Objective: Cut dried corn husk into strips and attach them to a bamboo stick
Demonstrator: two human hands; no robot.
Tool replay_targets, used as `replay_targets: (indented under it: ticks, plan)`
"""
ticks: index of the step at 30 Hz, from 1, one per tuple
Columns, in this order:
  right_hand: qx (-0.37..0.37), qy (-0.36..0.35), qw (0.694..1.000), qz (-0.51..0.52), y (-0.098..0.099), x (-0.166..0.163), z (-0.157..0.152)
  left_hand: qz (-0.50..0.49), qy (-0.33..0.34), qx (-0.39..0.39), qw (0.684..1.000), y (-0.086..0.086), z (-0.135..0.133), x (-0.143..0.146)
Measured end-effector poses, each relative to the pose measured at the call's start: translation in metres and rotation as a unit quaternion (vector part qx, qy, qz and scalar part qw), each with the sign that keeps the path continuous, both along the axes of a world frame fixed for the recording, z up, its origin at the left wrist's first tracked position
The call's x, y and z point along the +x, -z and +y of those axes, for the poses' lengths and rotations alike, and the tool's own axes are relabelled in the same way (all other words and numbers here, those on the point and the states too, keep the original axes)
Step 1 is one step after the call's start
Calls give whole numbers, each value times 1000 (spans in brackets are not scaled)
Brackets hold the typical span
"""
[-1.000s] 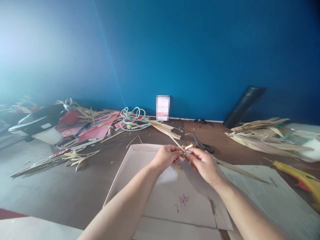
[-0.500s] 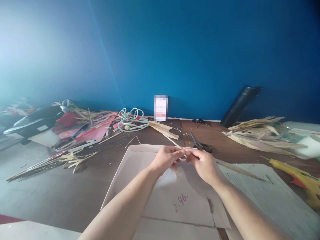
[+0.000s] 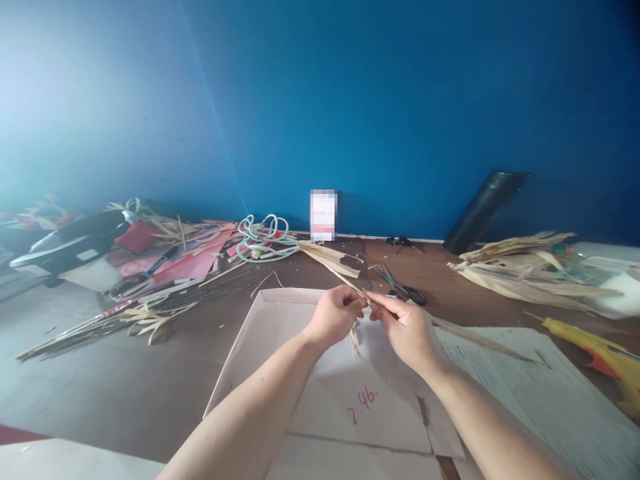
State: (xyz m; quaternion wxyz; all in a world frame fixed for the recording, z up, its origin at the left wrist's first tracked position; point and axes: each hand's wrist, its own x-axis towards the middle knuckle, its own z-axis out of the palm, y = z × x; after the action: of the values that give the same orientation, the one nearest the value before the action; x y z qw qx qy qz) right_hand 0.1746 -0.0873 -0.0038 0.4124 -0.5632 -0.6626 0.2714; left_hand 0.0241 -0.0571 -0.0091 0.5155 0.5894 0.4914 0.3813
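Both hands meet over the box lid, fingers pinched close together. A narrow pale strip of dried husk slants up and away from them to the left. My left hand is closed on the strip's near part, and several short pale strands dangle below its fingers. My right hand pinches the same strip with thumb and forefinger from the right. Where the fingers meet, the exact grip is hidden. Beneath lies a shallow pale cardboard lid with "2.46." written on it. Scissors rest just beyond my right hand.
A wide husk piece lies ahead, near a coiled pale cable. Dried husks and a yellow glue gun are at right, beside a printed sheet. Thin sticks and red paper clutter the left.
The fingers have shifted slightly along the strip, with my left hand turned a little more closed. The hanging strands show more clearly below. The view has moved very slightly.
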Motion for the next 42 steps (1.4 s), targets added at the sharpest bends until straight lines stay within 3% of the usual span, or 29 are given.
replay_targets:
  ticks: [8, 14, 19, 22, 25, 30, 35, 39, 42]
  plan:
    - [39, 58, 997, -24, 2, 4, 4, 20, -3, 9, 1000, -5, -3, 1]
    - [40, 104, 992, 56, 4, 2, 4, -65, -5, -54, 996, -3, 0, 0]
    - [-56, 21, 975, 214, 1, 1, 2, -94, -18, -70, 993, -1, 2, -2]
    - [-115, -42, 969, 216, 2, -1, 1, -94, -3, -56, 994, 1, 2, -1]
    - [-129, -56, 972, 191, 7, -2, 4, -70, 5, -24, 997, 4, 2, 0]
    - [-66, -10, 994, 82, 9, 1, 5, 8, -9, 18, 1000, 2, 1, 0]
    - [20, 42, 999, 18, 5, 7, 5, 35, 0, 20, 999, -5, -2, -1]
    - [21, 108, 992, 57, 7, 12, 10, 12, -1, -11, 1000, -6, -3, -1]
    - [7, 130, 978, 165, 6, 14, 12, -14, -11, -39, 999, -5, -1, -3]
